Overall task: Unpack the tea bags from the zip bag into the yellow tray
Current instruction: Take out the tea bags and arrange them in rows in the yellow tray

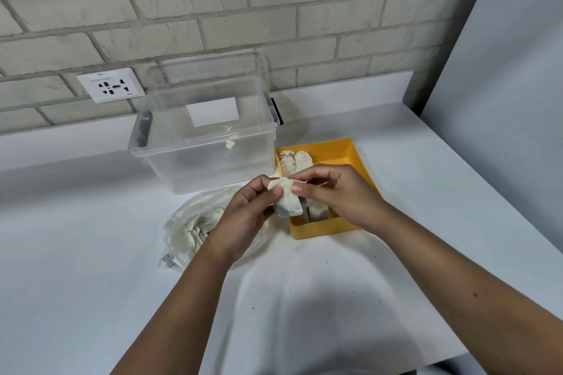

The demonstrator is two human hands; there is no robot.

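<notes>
Lowest in the frame: white countertop (pixel 91 283), dotted with dark specks. At centre, pinches one pale paper tea bag (pixel 288 202) by its folded top, thumb and forefinger of left hand (pixel 246 216) and right hand (pixel 338 195) both closed on it. Holds it at the near left edge of the rectangular yellow plastic tray (pixel 362 158).

Under the left wrist, left of centre: crumpled clear plastic zip bag (pixel 189 228), several more visible inside. In the tray: packed tea bags (pixel 295 160) upright at far and near ends, middle hidden by the right hand.

Seems roughly midway; leaves the held one and the zip bag's remainder to move.

Beyond: clear plastic storage box (pixel 207 143); white wall socket (pixel 110 85), upper left.
</notes>
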